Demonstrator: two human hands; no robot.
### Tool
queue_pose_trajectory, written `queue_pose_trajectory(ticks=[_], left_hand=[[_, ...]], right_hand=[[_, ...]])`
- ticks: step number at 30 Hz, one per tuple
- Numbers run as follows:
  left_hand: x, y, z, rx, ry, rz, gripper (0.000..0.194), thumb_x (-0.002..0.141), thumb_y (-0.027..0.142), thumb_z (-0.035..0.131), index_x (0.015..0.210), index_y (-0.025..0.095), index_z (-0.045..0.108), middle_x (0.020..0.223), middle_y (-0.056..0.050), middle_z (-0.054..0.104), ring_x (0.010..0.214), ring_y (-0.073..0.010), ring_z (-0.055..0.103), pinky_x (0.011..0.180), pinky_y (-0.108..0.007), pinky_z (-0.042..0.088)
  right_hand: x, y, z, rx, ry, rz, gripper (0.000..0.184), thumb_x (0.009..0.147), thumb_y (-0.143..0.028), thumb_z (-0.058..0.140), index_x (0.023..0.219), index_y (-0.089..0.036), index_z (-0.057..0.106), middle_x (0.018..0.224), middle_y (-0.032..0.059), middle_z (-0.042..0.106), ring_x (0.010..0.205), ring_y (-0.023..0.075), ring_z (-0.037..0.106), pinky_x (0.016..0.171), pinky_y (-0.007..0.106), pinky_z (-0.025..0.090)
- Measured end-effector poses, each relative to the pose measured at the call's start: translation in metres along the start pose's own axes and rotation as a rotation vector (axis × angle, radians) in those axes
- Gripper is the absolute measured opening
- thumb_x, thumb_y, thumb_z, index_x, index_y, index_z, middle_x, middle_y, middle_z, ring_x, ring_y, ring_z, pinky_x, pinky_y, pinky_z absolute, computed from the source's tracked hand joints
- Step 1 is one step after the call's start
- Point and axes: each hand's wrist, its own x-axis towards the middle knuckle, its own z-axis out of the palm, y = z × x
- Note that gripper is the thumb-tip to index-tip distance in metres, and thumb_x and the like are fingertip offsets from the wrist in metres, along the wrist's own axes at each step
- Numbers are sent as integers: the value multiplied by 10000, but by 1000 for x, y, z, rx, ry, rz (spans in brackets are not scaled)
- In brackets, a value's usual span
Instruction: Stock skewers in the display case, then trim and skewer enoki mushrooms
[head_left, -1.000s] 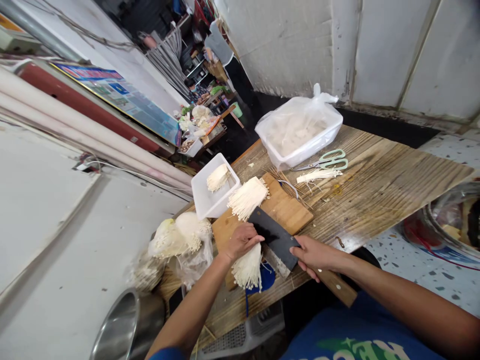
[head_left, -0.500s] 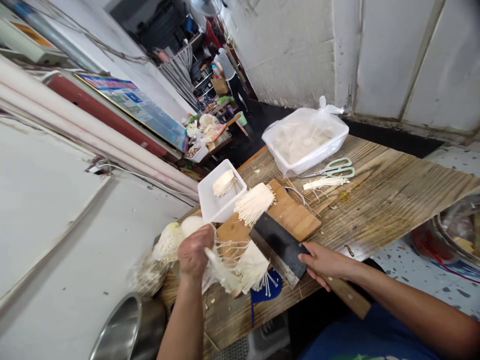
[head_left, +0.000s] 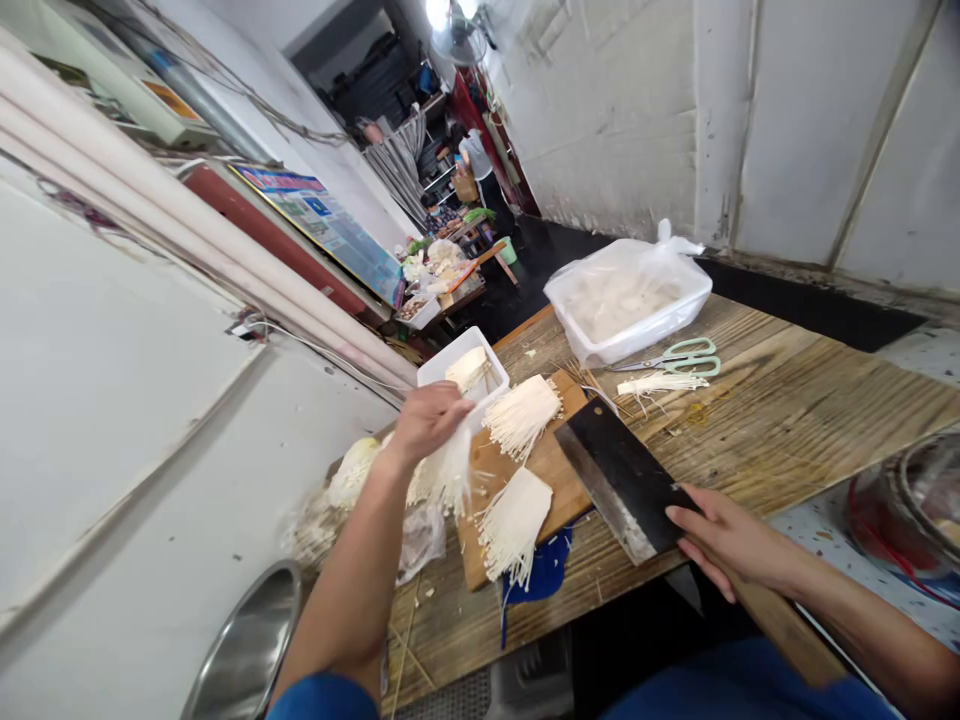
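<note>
My right hand is wrapped round a cleaver where its dark blade meets the wooden handle. The blade is to the right of the cutting board, over the table. My left hand is closed on a clear plastic bag, which hangs blurred beneath the fist. Two bunches of enoki mushrooms lie on the board: a nearer fanned bunch and a farther bunch. Beyond the fist stands a white tray with another enoki bunch inside. More pale mushrooms show left of my forearm.
A bagged white tub stands at the table's far side. Green-handled scissors and a thin enoki bunch lie before it, near thin sticks. A metal bowl is at lower left. Two people are in the background.
My left hand has moved up and away from the near enoki bunch, taking the bag with it. My right hand has shifted the cleaver rightward, off the board. The view has shifted a little.
</note>
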Motion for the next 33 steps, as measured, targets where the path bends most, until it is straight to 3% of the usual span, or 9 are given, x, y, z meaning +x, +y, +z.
queue_pose_trajectory(ticks=[3,7,12,16,20,23,25,28,33], left_hand=[[30,-24,45,73,-280,35,520,961,430,422,498,194,388,469,21,394,482,-114,396,538,-278,314],[49,-62,98,181,-486,61,566,965,512,351,517,185,460,508,1,486,518,-121,447,568,-271,323],[49,-98,143,247,-586,114,598,967,541,289,590,173,572,580,-35,567,610,-149,521,664,-282,381],[52,-107,162,315,-587,139,567,955,540,332,633,169,614,621,-59,595,668,-178,548,703,-312,403],[43,-75,146,351,-324,77,412,919,517,465,843,164,664,881,-110,681,872,-223,595,797,-359,433],[5,-21,122,452,-25,-200,321,939,431,466,975,172,651,963,-110,688,942,-234,600,864,-392,449],[-33,18,115,551,-65,-395,443,884,525,522,1125,164,612,1031,-134,681,981,-281,606,877,-434,458],[-86,58,125,590,-193,-619,757,775,684,553,1269,111,508,1178,-202,623,1109,-362,568,926,-491,448],[-125,68,169,549,-236,-830,921,802,714,461,1353,-19,378,1269,-309,538,1206,-435,499,1009,-572,369]], right_hand=[[-20,10,-23,-3,82,18,373,824,-560,496,777,-232,325,462,-108,481,262,51,386,291,165,328],[-41,24,-42,49,135,65,361,849,-562,491,806,-232,350,463,-105,471,265,59,398,299,168,326],[-54,23,-55,49,134,91,376,841,-564,514,763,-229,363,488,-77,486,279,61,423,321,182,294],[-56,17,-63,48,141,72,368,852,-557,512,727,-242,367,472,-60,489,281,64,411,348,210,304],[-54,15,-67,59,155,75,390,835,-587,520,738,-247,355,496,-66,502,288,70,425,352,219,337],[-52,14,-65,52,192,74,438,794,-640,516,753,-242,337,481,-83,478,275,73,413,322,212,335],[-48,12,-59,50,219,69,448,780,-653,502,757,-243,322,482,-91,471,274,72,411,316,212,352],[-39,12,-43,58,179,56,430,775,-633,491,769,-243,311,489,-101,476,276,71,411,304,204,363],[-17,16,-6,116,55,33,286,830,-493,459,819,-239,329,487,-122,472,279,62,388,286,185,376]])
